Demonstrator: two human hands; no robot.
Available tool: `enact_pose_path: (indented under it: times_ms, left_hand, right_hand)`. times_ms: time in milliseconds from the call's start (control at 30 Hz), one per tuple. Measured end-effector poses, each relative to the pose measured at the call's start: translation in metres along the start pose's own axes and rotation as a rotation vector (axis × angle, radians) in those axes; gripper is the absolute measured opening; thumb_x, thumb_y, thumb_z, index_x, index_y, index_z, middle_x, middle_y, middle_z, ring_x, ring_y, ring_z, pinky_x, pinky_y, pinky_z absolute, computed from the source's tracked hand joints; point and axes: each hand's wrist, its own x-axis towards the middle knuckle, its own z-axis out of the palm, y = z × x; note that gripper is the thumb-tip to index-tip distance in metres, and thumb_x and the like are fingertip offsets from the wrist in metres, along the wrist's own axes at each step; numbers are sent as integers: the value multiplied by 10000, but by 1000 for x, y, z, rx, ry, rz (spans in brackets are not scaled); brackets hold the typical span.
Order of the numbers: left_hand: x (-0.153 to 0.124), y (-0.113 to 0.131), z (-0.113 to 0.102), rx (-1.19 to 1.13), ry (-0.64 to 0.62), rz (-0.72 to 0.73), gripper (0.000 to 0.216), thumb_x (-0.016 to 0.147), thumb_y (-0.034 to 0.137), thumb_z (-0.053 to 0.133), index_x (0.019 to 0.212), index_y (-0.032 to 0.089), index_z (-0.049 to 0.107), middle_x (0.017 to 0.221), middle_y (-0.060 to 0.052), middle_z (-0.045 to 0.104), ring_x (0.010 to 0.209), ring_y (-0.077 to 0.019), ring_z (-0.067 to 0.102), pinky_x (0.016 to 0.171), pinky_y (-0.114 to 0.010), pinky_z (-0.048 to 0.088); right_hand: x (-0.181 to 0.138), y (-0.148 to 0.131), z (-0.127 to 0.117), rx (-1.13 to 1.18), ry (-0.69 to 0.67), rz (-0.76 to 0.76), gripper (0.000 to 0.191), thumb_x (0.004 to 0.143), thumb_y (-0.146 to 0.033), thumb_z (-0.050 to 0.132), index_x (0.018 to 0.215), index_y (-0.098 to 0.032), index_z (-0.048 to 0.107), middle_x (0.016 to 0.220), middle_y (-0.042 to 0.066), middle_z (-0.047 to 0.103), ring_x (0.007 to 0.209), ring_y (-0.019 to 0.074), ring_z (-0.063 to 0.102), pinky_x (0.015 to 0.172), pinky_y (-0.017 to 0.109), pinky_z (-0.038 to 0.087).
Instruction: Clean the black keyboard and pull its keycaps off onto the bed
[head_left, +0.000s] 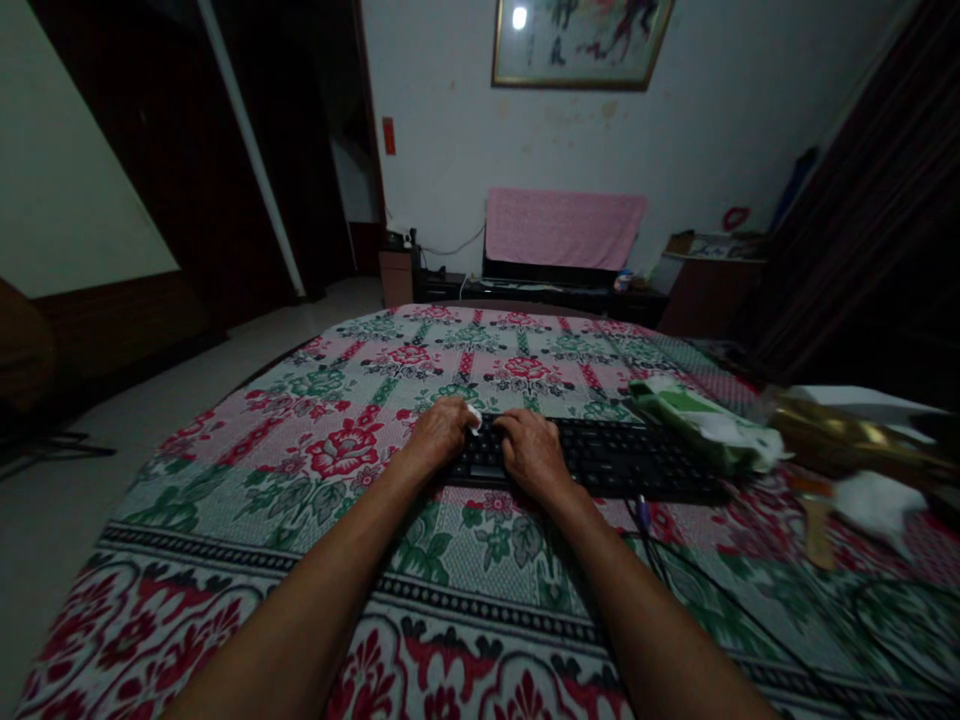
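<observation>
A black keyboard (615, 458) lies across a table covered by a red and green flowered cloth (315, 470). My left hand (439, 432) rests at the keyboard's left end, its fingers closed on a small white wad (474, 416), perhaps a tissue or a wipe. My right hand (531, 450) lies on the keys just to the right of it, fingers curled down onto them. Both forearms reach in from the bottom edge.
A green and white packet (697, 420) lies on the keyboard's right end. Gold wrapping (847, 435), a white crumpled tissue (877, 500), a brush-like tool (816, 520) and dark cables (675, 570) sit at the right. A pink cloth (562, 228) covers a set by the far wall.
</observation>
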Motion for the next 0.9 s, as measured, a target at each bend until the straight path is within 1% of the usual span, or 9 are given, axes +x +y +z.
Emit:
enact_pose_path:
  times_ms: [100, 233, 333, 400, 567, 667, 733, 800, 900]
  left_hand:
    - [-2, -2, -1, 13, -7, -13, 328, 782, 79, 437, 944, 213, 690, 922, -66, 605, 915, -188, 525, 850, -312, 424]
    - [-6, -3, 2, 20, 11, 34, 334, 785, 81, 431, 963, 214, 681, 934, -66, 593, 922, -185, 521, 850, -311, 423]
    - [-8, -4, 1, -7, 0, 44, 334, 778, 73, 431, 955, 209, 679, 933, -64, 597, 936, -181, 522, 862, -304, 420]
    - [-9, -4, -3, -7, -19, 25, 320, 777, 75, 437, 939, 203, 681, 925, -64, 603, 936, -177, 527, 870, -299, 416]
    - [-11, 7, -16, 76, -65, -89, 287, 785, 101, 445, 902, 205, 685, 900, -61, 603, 921, -176, 534, 851, -292, 417]
    - [-13, 14, -17, 99, -66, -132, 281, 786, 117, 446, 902, 206, 686, 887, -63, 599, 916, -183, 534, 831, -290, 421]
    - [-14, 17, -16, 81, -54, -108, 287, 788, 123, 444, 920, 209, 684, 891, -63, 598, 913, -186, 533, 827, -291, 422]
    - [-15, 18, -13, 54, -45, -50, 298, 793, 123, 437, 939, 211, 681, 906, -65, 599, 917, -190, 529, 829, -294, 422]
    - [-17, 17, -11, 41, -45, 8, 299, 793, 119, 434, 927, 207, 686, 908, -70, 599, 921, -194, 526, 835, -297, 422]
  right_hand:
    - [0, 0, 2, -5, 9, 12, 299, 791, -161, 465, 1041, -223, 618, 1125, 69, 569, 1063, 221, 441, 876, 345, 303]
    - [0, -1, 4, -8, 19, 19, 288, 793, -162, 463, 1026, -221, 622, 1114, 66, 577, 1057, 221, 446, 883, 347, 302]
    - [0, -1, 5, -12, 31, 10, 288, 796, -165, 460, 1032, -216, 617, 1122, 65, 576, 1052, 219, 450, 875, 345, 307]
    - [-1, 0, 5, -15, 36, 4, 289, 797, -163, 456, 1032, -215, 616, 1126, 66, 575, 1053, 218, 450, 870, 342, 311]
    - [0, 0, 4, -17, 27, 11, 293, 792, -156, 458, 1033, -215, 615, 1135, 67, 572, 1061, 216, 449, 879, 337, 311]
    - [0, -1, 4, -15, 24, 15, 300, 788, -151, 462, 1040, -214, 612, 1136, 62, 573, 1063, 212, 450, 882, 336, 313]
    - [0, -3, 4, -11, 24, 22, 298, 788, -151, 462, 1036, -212, 615, 1134, 60, 575, 1068, 211, 450, 888, 337, 311]
    - [0, -4, 4, -7, 19, 29, 294, 789, -154, 463, 1032, -212, 617, 1132, 63, 576, 1071, 212, 449, 887, 340, 312]
    - [-1, -4, 5, -7, 13, 31, 294, 789, -157, 465, 1035, -210, 616, 1130, 72, 576, 1068, 215, 449, 878, 341, 317]
